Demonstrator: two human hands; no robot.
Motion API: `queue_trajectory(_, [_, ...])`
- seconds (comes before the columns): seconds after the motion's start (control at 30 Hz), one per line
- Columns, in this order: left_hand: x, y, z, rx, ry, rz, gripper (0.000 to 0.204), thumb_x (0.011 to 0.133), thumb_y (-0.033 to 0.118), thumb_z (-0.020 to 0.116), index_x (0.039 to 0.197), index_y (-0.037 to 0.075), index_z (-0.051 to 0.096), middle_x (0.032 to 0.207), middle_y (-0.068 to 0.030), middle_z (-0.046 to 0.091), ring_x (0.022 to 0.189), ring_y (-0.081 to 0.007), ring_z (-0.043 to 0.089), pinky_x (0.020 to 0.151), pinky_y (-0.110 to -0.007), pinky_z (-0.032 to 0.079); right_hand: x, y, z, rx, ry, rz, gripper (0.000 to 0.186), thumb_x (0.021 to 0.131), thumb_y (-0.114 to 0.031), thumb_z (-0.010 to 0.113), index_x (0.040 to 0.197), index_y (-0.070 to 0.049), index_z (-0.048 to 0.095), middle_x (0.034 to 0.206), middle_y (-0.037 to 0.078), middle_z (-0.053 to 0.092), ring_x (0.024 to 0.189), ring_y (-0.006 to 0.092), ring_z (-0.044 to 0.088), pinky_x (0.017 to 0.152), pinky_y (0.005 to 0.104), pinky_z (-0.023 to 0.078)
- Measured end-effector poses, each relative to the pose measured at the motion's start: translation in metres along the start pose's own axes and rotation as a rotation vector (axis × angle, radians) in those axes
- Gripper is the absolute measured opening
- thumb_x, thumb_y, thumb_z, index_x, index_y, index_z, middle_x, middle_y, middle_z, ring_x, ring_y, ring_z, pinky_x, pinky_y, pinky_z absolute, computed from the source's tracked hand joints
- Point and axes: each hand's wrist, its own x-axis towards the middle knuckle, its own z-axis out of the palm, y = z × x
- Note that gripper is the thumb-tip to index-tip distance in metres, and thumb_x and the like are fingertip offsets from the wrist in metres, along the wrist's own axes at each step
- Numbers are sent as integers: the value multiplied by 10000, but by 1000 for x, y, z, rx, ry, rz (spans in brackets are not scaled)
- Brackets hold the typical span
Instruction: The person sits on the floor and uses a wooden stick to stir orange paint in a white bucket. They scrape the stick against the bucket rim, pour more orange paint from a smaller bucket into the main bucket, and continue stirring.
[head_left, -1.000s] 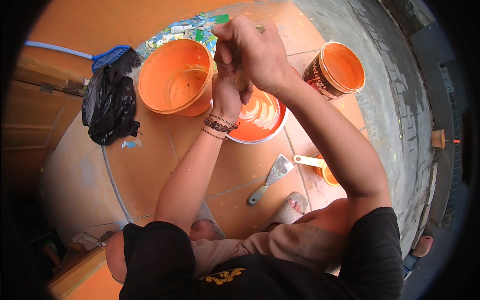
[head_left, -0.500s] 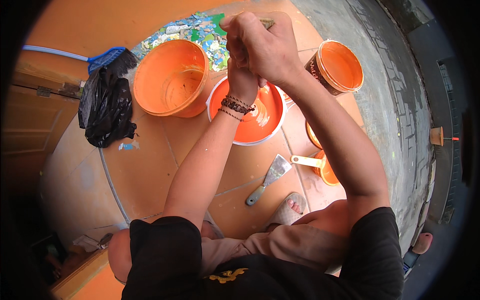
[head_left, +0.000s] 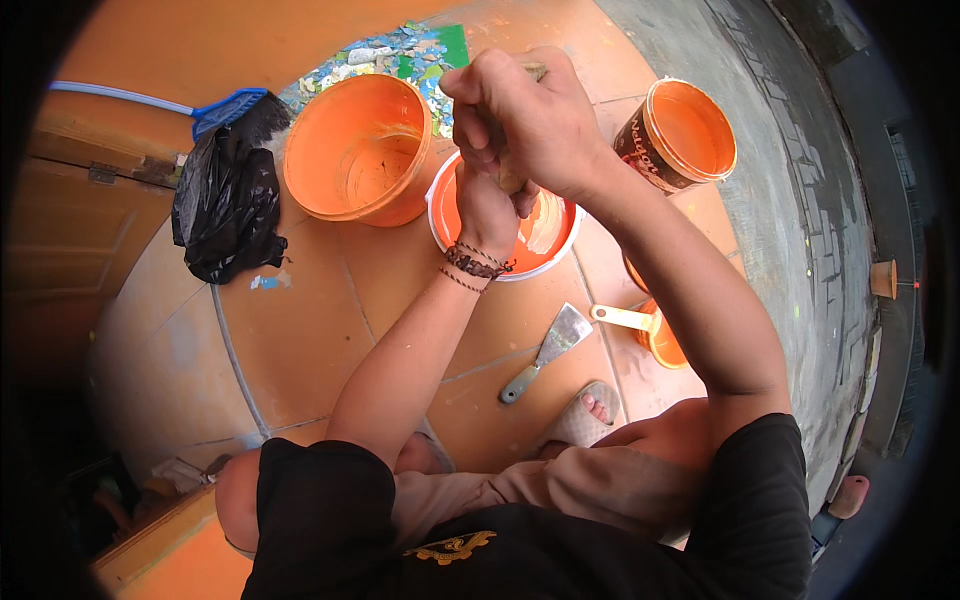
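Note:
My right hand (head_left: 530, 125) grips the top of an upright wooden stick (head_left: 534, 70); my left hand (head_left: 485, 210), with braided bracelets at the wrist, is closed on it just below. Both hands are over a white-rimmed tub of bright orange paint (head_left: 545, 240), and they hide much of the stick and part of the tub. A paint scraper (head_left: 560, 334) lies on the tiles in front of my sandalled feet. Partly behind my right forearm, a small orange container (head_left: 666, 347) has a cream-handled tool (head_left: 620, 315) across it.
An orange bucket (head_left: 355, 150) stands left of the tub, a dark labelled paint pail (head_left: 690, 130) behind right. A black plastic bag (head_left: 225, 210) and blue broom (head_left: 225, 110) lie at left. Paint flakes (head_left: 380, 55) cover the back. A wooden door (head_left: 90, 240) is left, grey concrete (head_left: 790, 220) right.
My two hands, still gripping the stick, have shifted rightward over the tub compared with a second ago, then slightly downward and toward me in the last half second.

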Motion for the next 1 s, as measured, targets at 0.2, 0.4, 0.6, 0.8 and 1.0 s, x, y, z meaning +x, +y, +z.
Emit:
queue_trajectory(0.2, [36,-21,31,-230,-81,51,442,1004,436,329,773,104,508,578,18,479,442,-58,441,352,-209,307,3,-5,-14,-146,252,-115,380,898,-208,501,598,24,531,516,86,495,465,157,492,457,294,414])
queue_trajectory(0.4, [56,-10,12,77,-2,149,439,981,387,371,702,81,517,581,-3,497,457,-71,444,375,-225,299,17,12,-11,-46,225,-301,383,889,-211,512,591,28,526,519,99,504,463,176,497,470,306,420])
queue_trajectory(0.6, [39,15,-13,230,12,175,453,988,454,343,874,66,546,586,8,478,472,-60,430,383,-210,287,22,21,2,139,111,-251,312,873,-191,506,683,39,597,531,58,550,496,106,494,490,275,425])
queue_trajectory(0.8, [5,13,-8,158,-21,-2,362,993,402,328,996,80,495,614,8,451,471,-66,392,393,-214,273,8,9,0,113,46,-27,339,849,-268,527,673,14,597,528,61,533,487,130,491,492,293,425])
queue_trajectory(1.0, [22,-17,15,-145,-121,-88,487,996,476,249,836,94,507,555,-15,478,411,-93,393,371,-229,265,3,-2,-10,-89,177,-10,372,894,-227,492,614,17,510,536,90,501,467,164,488,476,302,420])
